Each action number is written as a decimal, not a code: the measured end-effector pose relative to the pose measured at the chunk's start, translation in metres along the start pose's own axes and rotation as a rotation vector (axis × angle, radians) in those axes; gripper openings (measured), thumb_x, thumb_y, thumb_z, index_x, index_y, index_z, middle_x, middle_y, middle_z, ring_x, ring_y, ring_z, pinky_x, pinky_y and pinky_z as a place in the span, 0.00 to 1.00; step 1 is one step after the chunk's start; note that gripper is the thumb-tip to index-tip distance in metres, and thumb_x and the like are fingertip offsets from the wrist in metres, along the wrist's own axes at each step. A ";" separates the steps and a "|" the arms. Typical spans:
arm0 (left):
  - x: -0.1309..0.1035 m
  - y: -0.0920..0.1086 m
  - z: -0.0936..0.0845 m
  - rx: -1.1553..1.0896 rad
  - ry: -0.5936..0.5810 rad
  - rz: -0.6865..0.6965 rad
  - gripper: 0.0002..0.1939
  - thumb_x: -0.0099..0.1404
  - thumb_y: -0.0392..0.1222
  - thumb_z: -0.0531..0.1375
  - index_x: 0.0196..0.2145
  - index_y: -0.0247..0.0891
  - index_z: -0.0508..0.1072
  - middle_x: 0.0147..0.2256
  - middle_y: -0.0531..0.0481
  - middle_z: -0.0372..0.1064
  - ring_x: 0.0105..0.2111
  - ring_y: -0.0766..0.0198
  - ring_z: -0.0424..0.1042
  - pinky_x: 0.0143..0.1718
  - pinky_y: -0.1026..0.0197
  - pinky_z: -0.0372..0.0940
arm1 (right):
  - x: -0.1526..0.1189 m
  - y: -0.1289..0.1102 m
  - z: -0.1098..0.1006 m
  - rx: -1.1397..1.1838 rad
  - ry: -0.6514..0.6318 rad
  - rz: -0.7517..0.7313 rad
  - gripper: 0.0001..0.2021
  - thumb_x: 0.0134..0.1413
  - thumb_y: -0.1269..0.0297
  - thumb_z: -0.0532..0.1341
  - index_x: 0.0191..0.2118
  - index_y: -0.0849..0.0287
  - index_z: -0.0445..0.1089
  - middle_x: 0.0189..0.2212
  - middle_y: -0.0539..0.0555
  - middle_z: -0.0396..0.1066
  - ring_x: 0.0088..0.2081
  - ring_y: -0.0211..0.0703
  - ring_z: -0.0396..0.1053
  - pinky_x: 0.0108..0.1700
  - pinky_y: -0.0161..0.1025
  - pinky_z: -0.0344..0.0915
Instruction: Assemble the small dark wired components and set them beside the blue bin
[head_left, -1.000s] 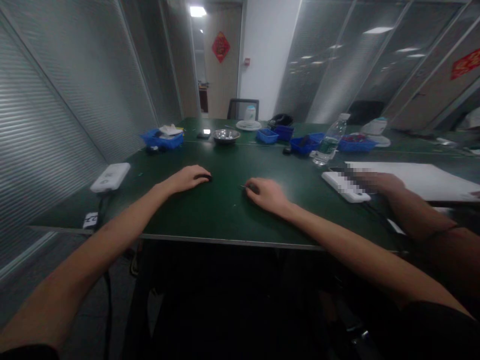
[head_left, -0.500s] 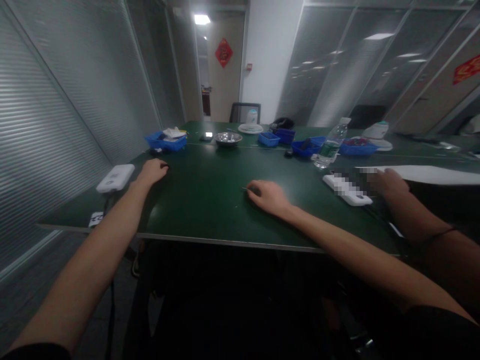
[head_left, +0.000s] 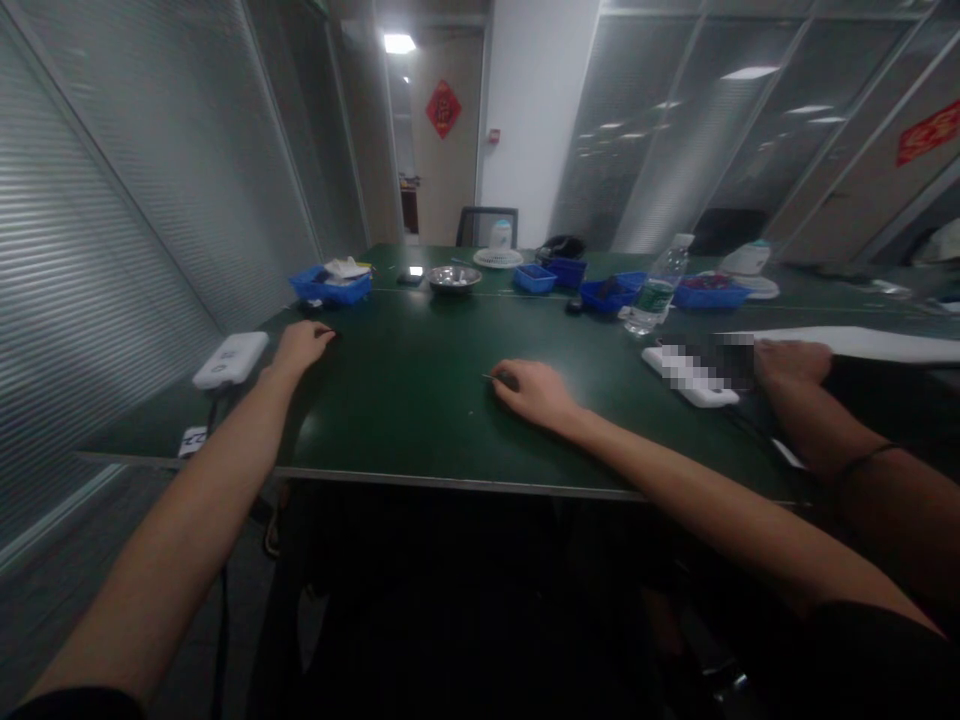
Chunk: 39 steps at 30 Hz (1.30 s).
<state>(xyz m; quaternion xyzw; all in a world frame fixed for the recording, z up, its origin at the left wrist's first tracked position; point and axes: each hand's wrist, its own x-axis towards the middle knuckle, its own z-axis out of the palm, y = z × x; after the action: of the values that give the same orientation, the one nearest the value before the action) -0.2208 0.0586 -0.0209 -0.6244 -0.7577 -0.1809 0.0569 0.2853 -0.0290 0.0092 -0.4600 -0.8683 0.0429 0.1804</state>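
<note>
Pinching a dark piece [head_left: 332, 333], left hand [head_left: 301, 346]; a thin rod [head_left: 488, 377], right hand [head_left: 535, 389]; green table [head_left: 405, 415]

Your smooth dark-green tabletop [head_left: 405, 400] has a soft gloss; the round silver metal bowl [head_left: 451, 289] gleams brightly.

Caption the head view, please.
Left hand pinching a small dark object, right hand a thin one, at a green table.

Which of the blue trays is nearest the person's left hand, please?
The leftmost blue tray, just beyond the left hand; the others all stand right of the metal bowl.
</note>
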 end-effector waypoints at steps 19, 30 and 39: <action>-0.004 0.001 -0.006 -0.112 0.084 0.059 0.18 0.65 0.38 0.61 0.50 0.36 0.85 0.52 0.40 0.80 0.52 0.47 0.77 0.59 0.51 0.69 | -0.001 -0.002 -0.004 0.036 -0.026 -0.003 0.14 0.70 0.57 0.59 0.53 0.54 0.76 0.46 0.56 0.79 0.41 0.46 0.75 0.41 0.39 0.66; -0.008 0.010 -0.009 -0.133 0.100 -0.048 0.23 0.68 0.40 0.60 0.58 0.32 0.80 0.54 0.36 0.78 0.55 0.46 0.76 0.61 0.50 0.67 | 0.000 0.000 -0.001 0.007 -0.014 -0.007 0.13 0.71 0.56 0.59 0.53 0.54 0.76 0.46 0.55 0.80 0.42 0.47 0.75 0.42 0.40 0.66; -0.016 0.044 -0.011 -0.335 -0.106 0.139 0.15 0.67 0.47 0.65 0.48 0.41 0.85 0.51 0.42 0.81 0.53 0.48 0.78 0.59 0.51 0.67 | -0.002 0.000 -0.005 0.069 -0.005 -0.074 0.13 0.71 0.58 0.60 0.54 0.56 0.75 0.46 0.56 0.78 0.41 0.45 0.74 0.42 0.39 0.66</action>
<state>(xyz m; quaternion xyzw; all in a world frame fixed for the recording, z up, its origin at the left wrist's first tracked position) -0.1767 0.0465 -0.0073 -0.6848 -0.6738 -0.2670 -0.0754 0.2881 -0.0314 0.0132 -0.4210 -0.8832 0.0675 0.1953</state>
